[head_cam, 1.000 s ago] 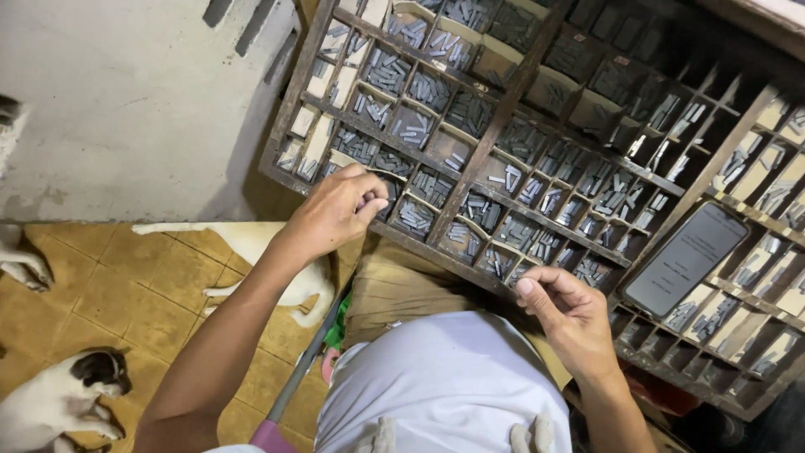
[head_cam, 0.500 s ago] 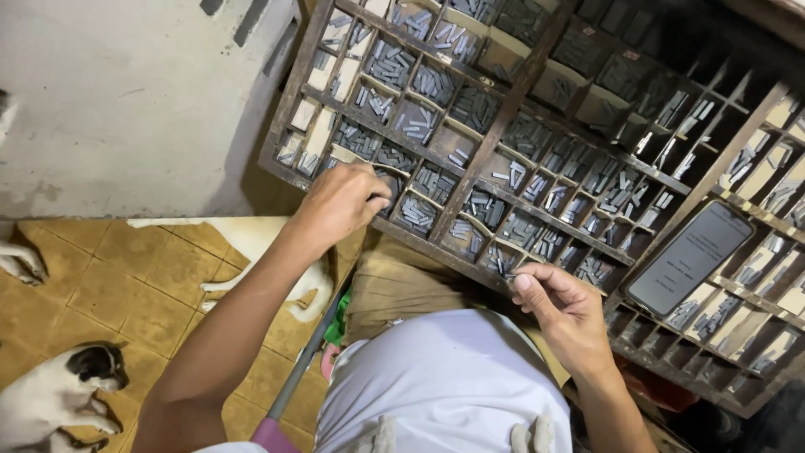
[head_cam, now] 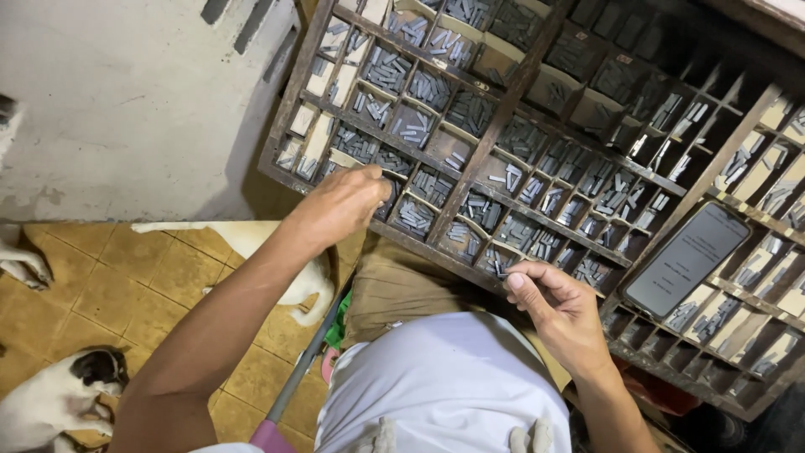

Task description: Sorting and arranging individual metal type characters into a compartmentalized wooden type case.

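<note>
Two bare hands are at work over one big wooden type case [head_cam: 495, 159] that fills the upper right of the frame, its many small compartments holding grey metal type pieces [head_cam: 415, 214]. The left hand [head_cam: 344, 205], at centre left, reaches into a compartment on the case's lower left edge; its fingertips are curled down and hidden among the pieces, so whether they grip anything cannot be told. The right hand [head_cam: 558, 306], right of centre low down, has thumb and fingers pinched together on a short row of type pieces [head_cam: 501, 267], held just at the case's near rim.

One dark phone [head_cam: 688, 260] leans on the case at the right, screen up. On the tiled floor [head_cam: 101, 294] at lower left, two white animals show: one with a black-patched head [head_cam: 59, 403] in the corner, one stretched out [head_cam: 251, 239] under the left forearm. A paw [head_cam: 21, 264] at the far left edge may belong to a third.

Against half a second ago, the left hand has dipped a touch deeper into its compartment, the right hand keeps its pinch, and the view has drifted slightly.
</note>
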